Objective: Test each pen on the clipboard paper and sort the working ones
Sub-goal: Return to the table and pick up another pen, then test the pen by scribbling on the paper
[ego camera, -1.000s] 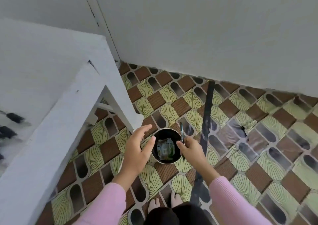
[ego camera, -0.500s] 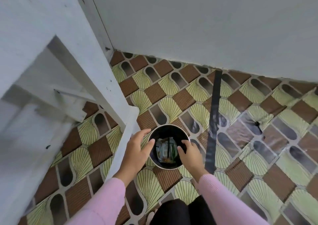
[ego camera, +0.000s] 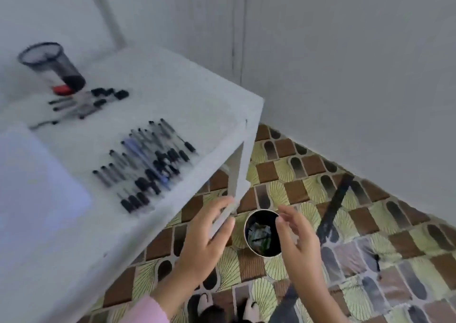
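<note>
Left hand [ego camera: 204, 236] and right hand [ego camera: 296, 236] hang empty, fingers slack, over the bin [ego camera: 261, 217] below the table [ego camera: 197, 95] edge (contents blurred); best to take one pen only from the row of pens [ego camera: 150, 164] on the table, beside the paper [ego camera: 32, 187].

Pen gone from right hand [ego camera: 298, 241], fingers now spread; left hand [ego camera: 204, 238] drawn off bin [ego camera: 262, 212] toward bench [ego camera: 172, 95] edge.

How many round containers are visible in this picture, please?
2. A black mesh pen cup stands on the white table, far left; a black round bin sits on the tiled floor. Others may lie outside view.
</note>
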